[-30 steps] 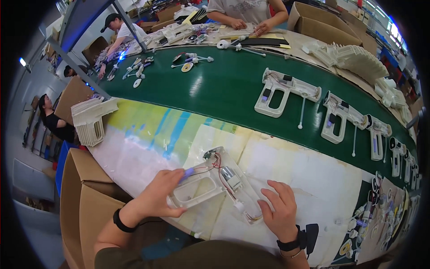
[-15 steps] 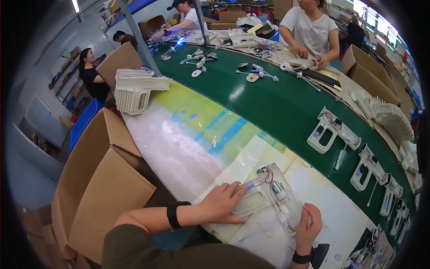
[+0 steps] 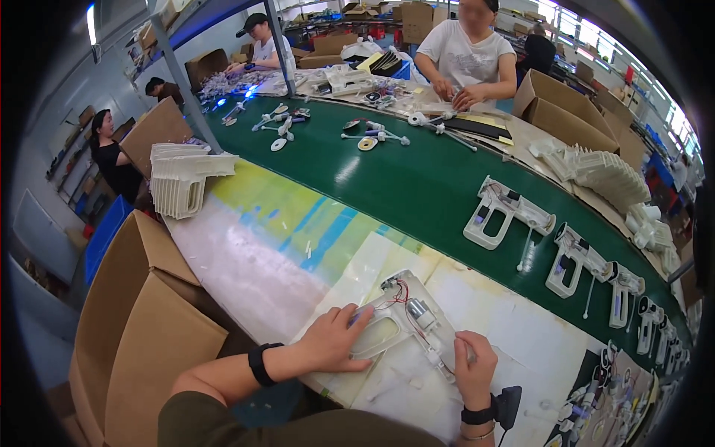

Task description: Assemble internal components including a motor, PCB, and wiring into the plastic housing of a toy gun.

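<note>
On the tabletop (image 3: 525, 339), the white pistol-shaped housing half (image 3: 439, 307) looks light and stiff, its red wires (image 3: 402, 291) likely fragile; its looped grip (image 3: 377, 353) suits holding. The left hand (image 3: 331, 343) has fingers clamped across it; the right hand's (image 3: 475, 365) gather beside the barrel, whether pinching I cannot tell.

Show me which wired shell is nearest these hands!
The wired shell on the near table, left hand on its handle; the others lie on the green belt.

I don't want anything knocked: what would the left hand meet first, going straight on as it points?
Most likely the white housing: the left hand lies at its handle. Roughly in line beyond sits the silver motor, though depth is hard to judge.
</note>
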Tool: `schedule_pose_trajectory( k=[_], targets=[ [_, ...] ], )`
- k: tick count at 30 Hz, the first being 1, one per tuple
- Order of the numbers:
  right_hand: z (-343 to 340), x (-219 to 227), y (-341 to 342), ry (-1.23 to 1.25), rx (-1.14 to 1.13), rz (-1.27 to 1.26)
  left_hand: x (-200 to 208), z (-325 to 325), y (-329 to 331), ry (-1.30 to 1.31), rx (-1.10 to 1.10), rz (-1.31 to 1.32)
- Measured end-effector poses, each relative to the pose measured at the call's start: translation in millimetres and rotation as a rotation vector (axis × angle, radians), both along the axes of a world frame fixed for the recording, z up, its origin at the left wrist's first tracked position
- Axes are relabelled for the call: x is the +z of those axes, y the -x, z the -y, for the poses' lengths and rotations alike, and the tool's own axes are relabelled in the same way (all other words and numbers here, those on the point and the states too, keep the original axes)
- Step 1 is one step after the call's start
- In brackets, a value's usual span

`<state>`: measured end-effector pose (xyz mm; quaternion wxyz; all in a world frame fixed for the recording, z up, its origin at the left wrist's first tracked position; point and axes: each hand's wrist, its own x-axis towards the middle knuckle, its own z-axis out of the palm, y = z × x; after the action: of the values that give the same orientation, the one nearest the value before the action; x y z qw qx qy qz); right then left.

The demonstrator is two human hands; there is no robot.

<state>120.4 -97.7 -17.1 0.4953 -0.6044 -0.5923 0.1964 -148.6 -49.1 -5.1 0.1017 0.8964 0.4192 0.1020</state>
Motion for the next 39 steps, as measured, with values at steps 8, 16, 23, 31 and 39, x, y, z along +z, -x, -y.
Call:
schedule_pose_trajectory(
  k=[8,16,23,31,39],
  targets=[
    [-2,-5,-4,-0.071,-0.192,-0.202,30,-46,31,-0.154,0.105,0.053],
    [-8,-3,9,-0.02,-0.044,0.0,32,-234,-19,-0.06,0.447,0.141],
    [-9,-6,11,0.011,0.013,0.079,-19,-302,-97,0.058,0.478,-0.068],
    [-15,-10,13,0.009,0.054,0.102,-12,-304,-75,0.161,0.319,0.105],
    [-22,-11,30,0.061,0.055,0.194,59,-277,224,-0.475,0.978,-0.41]
  ],
)
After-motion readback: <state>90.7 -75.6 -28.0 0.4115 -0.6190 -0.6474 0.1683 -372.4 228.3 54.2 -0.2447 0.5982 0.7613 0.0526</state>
